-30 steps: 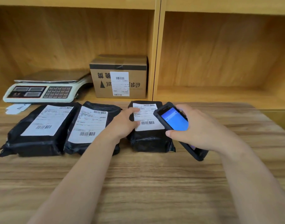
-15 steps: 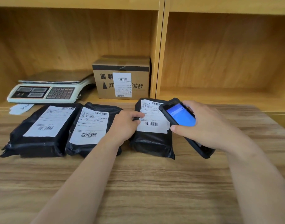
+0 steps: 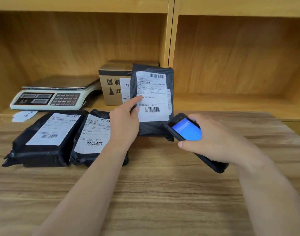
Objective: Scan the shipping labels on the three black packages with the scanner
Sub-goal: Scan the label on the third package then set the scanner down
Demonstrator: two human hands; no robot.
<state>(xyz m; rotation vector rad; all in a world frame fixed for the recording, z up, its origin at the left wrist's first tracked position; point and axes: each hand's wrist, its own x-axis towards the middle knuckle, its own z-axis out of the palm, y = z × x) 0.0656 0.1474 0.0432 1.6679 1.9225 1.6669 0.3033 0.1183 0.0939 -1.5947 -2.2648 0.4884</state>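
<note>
Three black packages with white shipping labels are on the wooden table [image 3: 154,193]. The left package [image 3: 43,142] and the middle package [image 3: 93,138] lie flat, labels up. My left hand [image 3: 124,123] grips the left edge of the right package [image 3: 152,99] and holds it tilted up nearly upright, its label and barcode facing me. My right hand [image 3: 214,142] holds the black handheld scanner [image 3: 186,130], its blue screen lit, just right of and below that label. The scanner's top end is close to the package's lower right corner.
A white electronic scale [image 3: 52,96] and a brown cardboard box [image 3: 114,82] with its own label stand on the low shelf behind the packages. A vertical shelf divider [image 3: 169,48] rises behind the raised package. A paper slip [image 3: 23,115] lies near the scale.
My left hand has lifted the right package from lying flat to standing nearly upright. My right hand with the scanner has dropped slightly, below the label.
</note>
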